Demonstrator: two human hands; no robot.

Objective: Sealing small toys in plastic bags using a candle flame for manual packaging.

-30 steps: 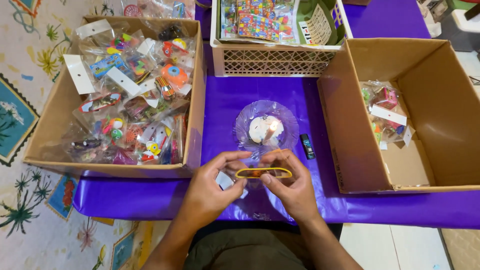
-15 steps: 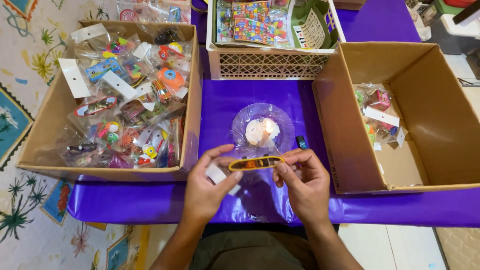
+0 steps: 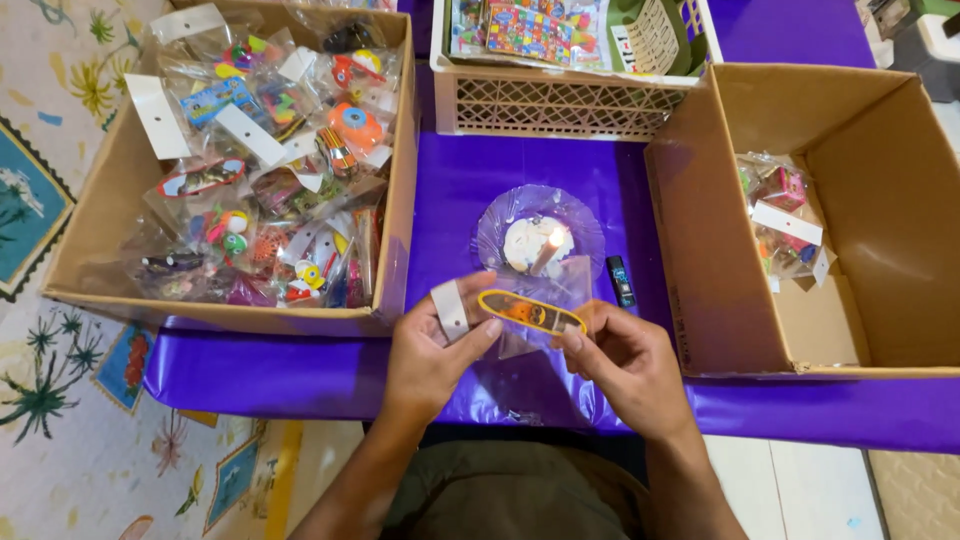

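**A home packing table for party toys**

This looks like a room in a home turned into a small packing station. A table [image 3: 330, 375] draped in purple plastic sheet stands over a floor mat [image 3: 60, 200] printed with palm trees and flowers. At its left edge sits a cardboard box [image 3: 100, 200] full of bagged small toys [image 3: 260, 190]; at the right edge, a second, nearly empty box [image 3: 880, 200]; at the far edge, a lattice plastic crate [image 3: 560, 105].
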